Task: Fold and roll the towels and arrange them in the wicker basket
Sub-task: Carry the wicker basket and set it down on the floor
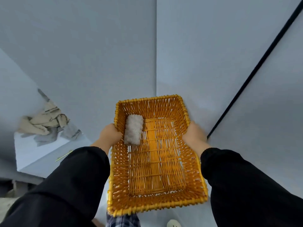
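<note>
An orange wicker basket (152,205) is held up in front of me, lifted clear of any surface. My left hand (110,134) grips its left rim and my right hand (194,134) grips its right rim. One rolled pale grey towel (133,129) lies inside against the left wall, near the far end. The rest of the basket floor is bare weave. A heap of loose beige and grey towels (47,124) lies on a white table at the left.
The white table (32,154) stands at the left, with a thin green stick (64,156) near its edge. Grey wall panels meet in a corner ahead. A black bar (255,68) runs diagonally at the right. Below are checked trousers (122,221) and a white shoe (173,223).
</note>
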Demonstrator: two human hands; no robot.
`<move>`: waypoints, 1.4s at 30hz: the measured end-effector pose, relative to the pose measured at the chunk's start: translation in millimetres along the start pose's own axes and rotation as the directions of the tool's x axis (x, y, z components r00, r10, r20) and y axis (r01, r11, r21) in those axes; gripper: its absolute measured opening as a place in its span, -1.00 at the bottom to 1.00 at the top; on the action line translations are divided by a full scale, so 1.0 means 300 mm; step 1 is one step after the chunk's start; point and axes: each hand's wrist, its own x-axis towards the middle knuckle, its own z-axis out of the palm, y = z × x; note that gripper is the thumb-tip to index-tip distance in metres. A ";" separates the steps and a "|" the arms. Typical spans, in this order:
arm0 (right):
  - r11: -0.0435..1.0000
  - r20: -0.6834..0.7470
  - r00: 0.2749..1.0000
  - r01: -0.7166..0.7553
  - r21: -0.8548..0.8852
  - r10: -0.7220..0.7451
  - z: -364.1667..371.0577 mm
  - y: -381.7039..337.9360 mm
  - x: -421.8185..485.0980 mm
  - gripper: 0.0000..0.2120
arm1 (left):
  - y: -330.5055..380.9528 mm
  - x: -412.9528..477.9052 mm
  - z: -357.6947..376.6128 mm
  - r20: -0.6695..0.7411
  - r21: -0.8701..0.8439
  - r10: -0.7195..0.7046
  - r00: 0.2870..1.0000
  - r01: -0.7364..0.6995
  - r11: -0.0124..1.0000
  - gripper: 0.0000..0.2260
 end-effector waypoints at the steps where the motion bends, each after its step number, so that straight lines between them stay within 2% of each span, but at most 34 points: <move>1: 0.999 0.001 1.000 -0.023 0.029 0.023 0.026 -0.005 0.011 -0.90 | -0.001 0.039 0.001 0.022 0.006 0.023 1.000 -0.023 1.000 -0.89; 3: 0.993 0.015 0.998 -0.063 0.098 0.062 0.075 -0.019 0.017 -0.96 | -0.004 0.112 -0.003 0.053 0.036 0.069 0.996 -0.070 0.997 -0.90; 8: 0.959 -0.030 0.972 -0.226 0.172 0.235 0.216 -0.086 0.004 -0.89 | -0.015 0.314 -0.009 0.173 0.091 0.219 0.960 -0.237 0.967 -0.92; 14: 0.887 -0.075 0.893 -0.424 0.183 0.443 0.317 -0.239 -0.104 -0.81 | -0.059 0.488 -0.063 0.329 0.102 0.368 0.870 -0.420 0.902 -0.94; 17: 0.850 -0.094 0.854 -0.487 0.202 0.512 0.344 -0.281 -0.158 -0.80 | -0.041 0.513 -0.089 0.404 0.089 0.424 0.810 -0.497 0.863 -0.81; 19: 0.825 -0.108 0.831 -0.511 0.242 0.546 0.359 -0.297 -0.193 -0.79 | -0.035 0.516 -0.093 0.446 0.062 0.441 0.778 -0.519 0.853 -0.80; 22: 0.801 -0.115 0.812 -0.524 0.290 0.573 0.366 -0.295 -0.231 -0.82 | -0.042 0.495 -0.090 0.478 -0.018 0.430 0.766 -0.481 0.877 -0.96; 24: 0.789 -0.126 0.799 -0.532 0.307 0.587 0.376 -0.277 -0.253 -0.79 | -0.055 0.469 -0.074 0.474 -0.088 0.411 0.779 -0.423 0.902 -0.96; 25: 0.780 -0.126 0.793 -0.535 0.324 0.596 0.385 -0.266 -0.265 -0.79 | -0.065 0.455 -0.064 0.476 -0.129 0.392 0.787 -0.378 0.917 -0.95; 28: 0.749 -0.121 0.773 -0.543 0.379 0.622 0.428 -0.230 -0.304 -0.82 | -0.123 0.417 -0.017 0.497 -0.239 0.324 0.805 -0.232 0.943 -0.69; 30: 0.716 -0.114 0.749 -0.562 0.414 0.653 0.460 -0.213 -0.328 -0.80 | -0.180 0.392 0.022 0.546 -0.190 0.295 0.784 -0.227 0.955 -0.65; 33: 0.669 -0.092 0.714 -0.592 0.448 0.694 0.518 -0.205 -0.357 -0.80 | -0.261 0.358 0.076 0.519 -0.108 0.257 0.815 -0.236 0.966 -0.93; 36: 0.603 -0.051 0.671 -0.627 0.494 0.740 0.604 -0.193 -0.357 -0.77 | -0.327 0.380 0.132 0.446 -0.111 0.273 0.852 -0.249 0.962 -0.81; 38: 0.538 -0.010 0.632 -0.651 0.535 0.775 0.675 -0.183 -0.342 -0.79 | -0.356 0.422 0.180 0.462 -0.122 0.260 0.848 -0.230 0.966 -0.80; 40: 0.498 0.021 0.602 -0.678 0.541 0.798 0.765 -0.183 -0.325 -0.94 | -0.386 0.469 0.239 0.497 -0.126 0.252 0.830 -0.218 0.968 -0.79; 42: 0.475 0.030 0.582 -0.692 0.543 0.813 0.880 -0.184 -0.288 -0.90 | -0.410 0.536 0.309 0.514 -0.141 0.248 0.821 -0.204 0.969 -0.79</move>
